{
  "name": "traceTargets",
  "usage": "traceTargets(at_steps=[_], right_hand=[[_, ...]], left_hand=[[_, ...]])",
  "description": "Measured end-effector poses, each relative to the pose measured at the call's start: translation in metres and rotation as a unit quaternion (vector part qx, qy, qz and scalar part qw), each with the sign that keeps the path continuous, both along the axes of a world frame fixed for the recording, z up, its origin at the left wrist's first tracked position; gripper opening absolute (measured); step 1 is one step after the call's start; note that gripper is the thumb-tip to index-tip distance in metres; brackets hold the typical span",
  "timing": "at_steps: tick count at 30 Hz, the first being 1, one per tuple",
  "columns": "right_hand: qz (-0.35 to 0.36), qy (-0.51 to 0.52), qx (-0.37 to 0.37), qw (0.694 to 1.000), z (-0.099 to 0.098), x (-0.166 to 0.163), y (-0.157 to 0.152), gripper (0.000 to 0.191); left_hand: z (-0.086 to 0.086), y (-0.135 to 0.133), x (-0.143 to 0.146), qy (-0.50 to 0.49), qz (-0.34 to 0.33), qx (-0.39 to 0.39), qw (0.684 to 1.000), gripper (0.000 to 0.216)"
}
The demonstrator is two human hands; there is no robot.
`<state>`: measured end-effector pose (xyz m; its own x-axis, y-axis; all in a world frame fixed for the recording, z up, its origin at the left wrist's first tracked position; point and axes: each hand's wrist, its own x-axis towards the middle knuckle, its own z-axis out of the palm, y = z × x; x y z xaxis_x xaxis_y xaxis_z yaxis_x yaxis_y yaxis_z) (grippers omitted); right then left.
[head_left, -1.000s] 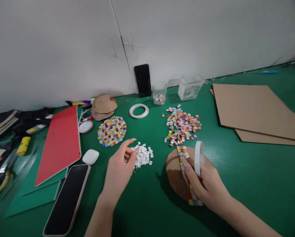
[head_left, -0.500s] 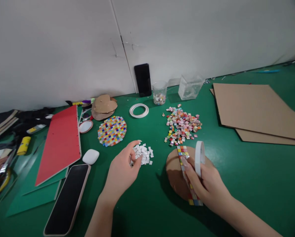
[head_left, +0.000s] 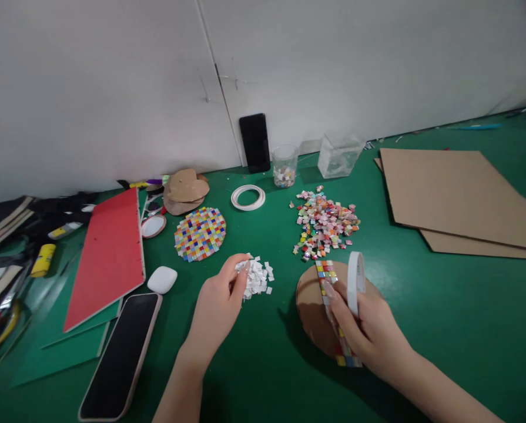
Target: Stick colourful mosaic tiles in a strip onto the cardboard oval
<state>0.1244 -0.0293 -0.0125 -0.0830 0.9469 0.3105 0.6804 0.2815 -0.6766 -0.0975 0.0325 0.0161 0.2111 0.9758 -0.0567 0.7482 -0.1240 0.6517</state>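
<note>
Holding the hands well apart from each other over the green table (head_left: 263,364). Clamping with the right hand (head_left: 371,323) on a round cardboard disc (head_left: 310,296), pressing with the thumb on a multicoloured tile strip (head_left: 326,271) lying over the disc's face. Carrying at the same fingers a white tape roll (head_left: 353,285), standing on edge above the disc's right side. Unable to tell whether touching the table with the disc.

Resting the left hand (head_left: 214,308) at a white chip pile (head_left: 259,278), left of the disc; holding thumb and forefinger close together; unable to tell whether gripping a chip.

Lying just beyond the disc: a loose heap of coloured tiles (head_left: 328,222). Standing farther beyond the disc: a clear cup (head_left: 284,167) containing small pieces, a clear box (head_left: 338,157), and, leaning on the wall, a black phone (head_left: 254,144). Lying beyond and left of the disc: a white ring (head_left: 248,207) and a finished-looking mosaic round (head_left: 200,234). Lying well left of the disc: a rounded white case (head_left: 161,279), a pink-edged phone (head_left: 120,358) and a red board (head_left: 106,258). Overlapping, right of and beyond the disc: cardboard sheets (head_left: 456,194).
</note>
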Motion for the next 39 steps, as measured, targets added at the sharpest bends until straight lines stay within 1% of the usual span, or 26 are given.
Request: traceTargets(at_steps=[4, 7, 13, 16, 18, 20, 23, 24, 26, 29, 31, 35, 39], right_hand=[[0.003, -0.004, -0.003, 1.0, 0.0006, -0.0005, -0.0005, 0.035], [0.006, -0.004, -0.001, 1.0, 0.0019, -0.0008, -0.0006, 0.034], [0.001, -0.003, -0.001, 1.0, 0.0028, -0.0013, 0.0003, 0.035], [0.0, -0.002, 0.0, 1.0, 0.0041, -0.0018, 0.0006, 0.035], [-0.001, -0.003, 0.0, 1.0, 0.0047, -0.002, 0.0004, 0.036], [-0.002, -0.009, 0.0, 1.0, 0.0043, -0.002, 0.0, 0.036], [-0.006, -0.008, 0.003, 1.0, 0.0023, -0.0018, -0.0004, 0.035], [-0.006, -0.007, 0.003, 1.0, 0.0016, -0.0017, -0.0003, 0.035], [-0.004, -0.004, 0.001, 1.0, 0.0008, -0.0016, 0.0, 0.035], [0.002, -0.002, -0.008, 1.0, 0.0014, -0.0014, 0.0004, 0.035], [0.002, -0.002, -0.013, 1.0, 0.0025, -0.0014, 0.0007, 0.034], [0.006, 0.006, -0.001, 1.0, 0.0038, -0.002, 0.0012, 0.035], [0.005, 0.009, 0.014, 1.0, 0.0036, -0.0024, 0.0011, 0.033]], left_hand=[[-0.0005, 0.0002, 0.0004, -0.01, 0.002, 0.023, 1.0, 0.024], [-0.0009, 0.0001, 0.0008, 0.004, -0.002, 0.04, 0.999, 0.029], [-0.0005, -0.0008, 0.0001, 0.023, 0.008, 0.02, 0.999, 0.028], [-0.0007, 0.0001, 0.001, 0.028, 0.002, 0.056, 0.998, 0.031], [-0.0008, 0.0006, 0.0019, 0.029, -0.005, 0.085, 0.996, 0.038], [-0.0007, 0.0006, 0.0023, 0.025, -0.002, 0.083, 0.996, 0.043], [-0.0006, -0.0002, 0.0021, -0.007, 0.005, 0.052, 0.999, 0.033], [-0.0005, -0.0005, 0.002, -0.015, 0.006, 0.052, 0.999, 0.03], [0.0002, -0.0007, 0.0022, -0.011, 0.005, 0.073, 0.997, 0.03], [0.0023, -0.0004, 0.0029, 0.024, -0.005, 0.11, 0.994, 0.037], [0.0037, -0.0004, 0.0029, 0.028, -0.01, 0.114, 0.993, 0.038], [0.0039, -0.0015, 0.0015, -0.028, -0.002, 0.081, 0.996, 0.033], [0.0024, -0.0019, 0.0014, -0.147, 0.0, 0.007, 0.989, 0.026]])
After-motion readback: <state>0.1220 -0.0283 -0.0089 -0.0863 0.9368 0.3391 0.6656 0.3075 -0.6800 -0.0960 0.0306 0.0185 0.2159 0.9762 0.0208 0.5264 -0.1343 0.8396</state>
